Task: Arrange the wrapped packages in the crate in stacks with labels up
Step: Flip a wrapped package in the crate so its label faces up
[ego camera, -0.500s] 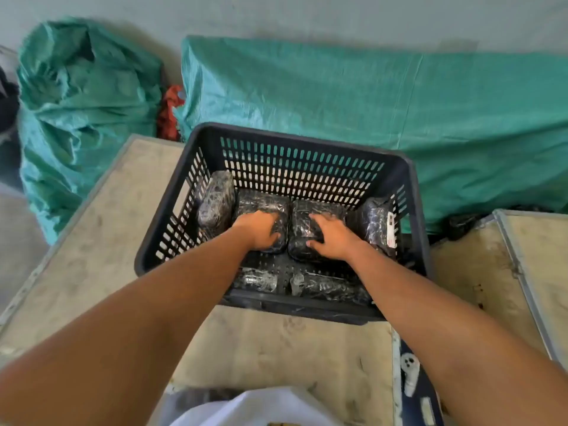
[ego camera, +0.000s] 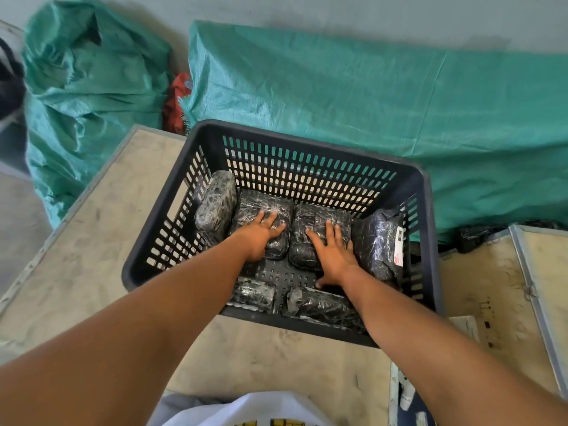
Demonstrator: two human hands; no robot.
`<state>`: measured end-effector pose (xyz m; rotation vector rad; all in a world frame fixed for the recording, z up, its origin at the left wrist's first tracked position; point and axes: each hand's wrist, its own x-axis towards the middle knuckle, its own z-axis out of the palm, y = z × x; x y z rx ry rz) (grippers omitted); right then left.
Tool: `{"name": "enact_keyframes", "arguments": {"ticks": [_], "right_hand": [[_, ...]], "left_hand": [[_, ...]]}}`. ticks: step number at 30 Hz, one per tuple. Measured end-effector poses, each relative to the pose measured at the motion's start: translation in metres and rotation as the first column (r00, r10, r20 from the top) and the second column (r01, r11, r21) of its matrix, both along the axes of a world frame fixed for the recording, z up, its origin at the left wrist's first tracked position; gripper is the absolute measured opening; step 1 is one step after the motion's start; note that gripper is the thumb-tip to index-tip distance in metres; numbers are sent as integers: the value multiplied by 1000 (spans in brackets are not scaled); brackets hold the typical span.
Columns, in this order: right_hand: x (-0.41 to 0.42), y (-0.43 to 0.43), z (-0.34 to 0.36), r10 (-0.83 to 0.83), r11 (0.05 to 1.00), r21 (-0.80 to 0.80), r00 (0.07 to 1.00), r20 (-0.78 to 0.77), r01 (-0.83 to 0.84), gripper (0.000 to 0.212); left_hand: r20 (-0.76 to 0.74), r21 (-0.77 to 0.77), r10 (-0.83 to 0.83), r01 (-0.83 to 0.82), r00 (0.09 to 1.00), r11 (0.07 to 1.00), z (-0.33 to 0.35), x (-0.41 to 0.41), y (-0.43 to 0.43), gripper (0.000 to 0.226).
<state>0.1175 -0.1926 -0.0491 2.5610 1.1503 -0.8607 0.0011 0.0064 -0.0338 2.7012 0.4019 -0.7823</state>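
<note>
Down on the crate (ego camera: 425, 210) floor, toward the far wall, I have both hands flat on the two middle packages: my left hand (ego camera: 261, 236) lies spread and open on the left middle package (ego camera: 270, 207), and my right hand (ego camera: 333, 253) lies the same way on the right middle package (ego camera: 325, 221), fingers splayed, neither hand closed around anything. I judge this to be the settling step, pressing the pair level side by side so they can bear a second layer. I see no label on either top face, though my hands cover much of them, so I cannot tell whether they lie label up. Against the left wall a package (ego camera: 216, 207) stands on edge and tilted; against the right wall another package (ego camera: 381, 241) leans, its white label (ego camera: 399, 247) facing sideways, not up. Two more packages (ego camera: 255, 295) (ego camera: 322, 305) lie by the near wall, apart from the middle pair, with bare floor between. My next move, I reckon, calls for lifting a leaning package, turning its label skyward and laying it flat on a pressed one, gripping firmly since the wrap looks slick. The crate sits on a worn board table (ego camera: 92, 241).
</note>
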Motion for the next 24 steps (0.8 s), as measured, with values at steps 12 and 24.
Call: {"name": "enact_keyframes", "arguments": {"ticks": [12, 24], "right_hand": [[32, 8, 40, -73, 966, 232, 982, -176, 114, 104], [62, -2, 85, -155, 615, 551, 771, -617, 564, 64]], "left_hand": [[49, 28, -5, 4, 999, 1000, -2, 2, 1, 112], [293, -388, 280, -154, 914, 909, 23, 13, -4, 114]]}}
